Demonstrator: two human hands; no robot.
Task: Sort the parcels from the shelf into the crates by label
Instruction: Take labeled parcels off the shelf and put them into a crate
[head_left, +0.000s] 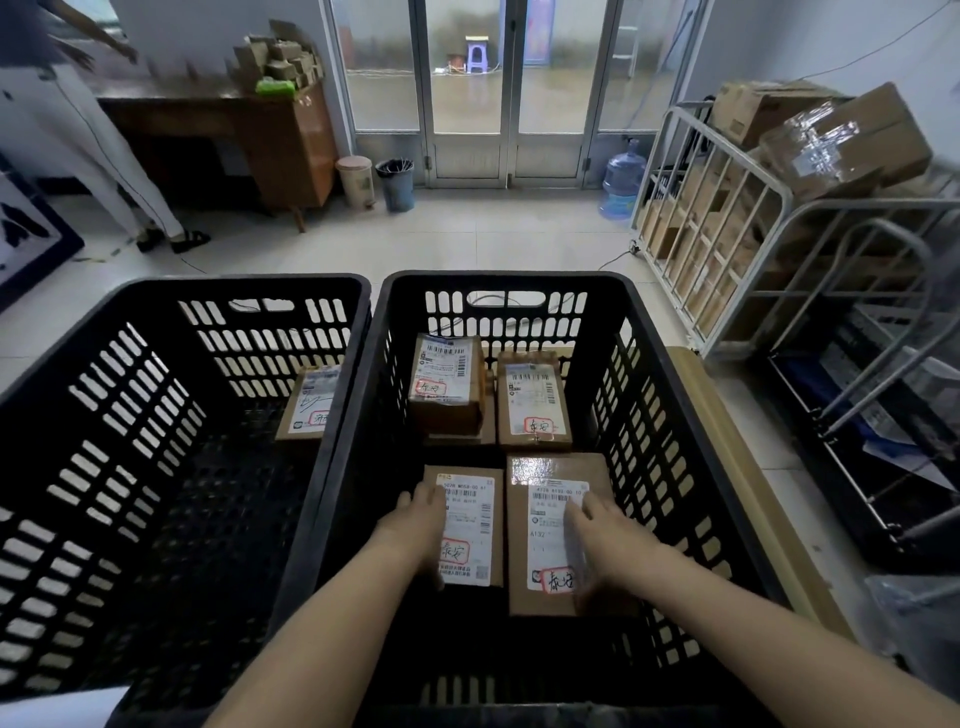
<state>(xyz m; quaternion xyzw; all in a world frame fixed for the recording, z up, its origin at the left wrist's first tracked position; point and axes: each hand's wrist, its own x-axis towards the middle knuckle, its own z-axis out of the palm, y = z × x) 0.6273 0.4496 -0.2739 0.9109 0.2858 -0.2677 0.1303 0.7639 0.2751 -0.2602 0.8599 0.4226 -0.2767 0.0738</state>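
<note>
Two black slotted crates stand side by side in front of me. The right crate (675, 415) holds several brown parcels with white labels. My left hand (415, 525) rests on the near left parcel (483, 525), fingers over its left edge. My right hand (608, 535) lies on the larger near right parcel (524, 545), fingers spread over its label. Two more parcels sit at the far end: one stacked higher (445, 384) and one beside it (534, 400). The left crate (130, 415) holds a single parcel (309, 402) in its far right corner.
A metal cage trolley (727, 223) loaded with cardboard boxes stands at the right, with a wire rack (883, 415) nearer. A person (78, 130) stands far left by a wooden desk (249, 130). Two bins and a water bottle (621, 179) sit by the glass doors.
</note>
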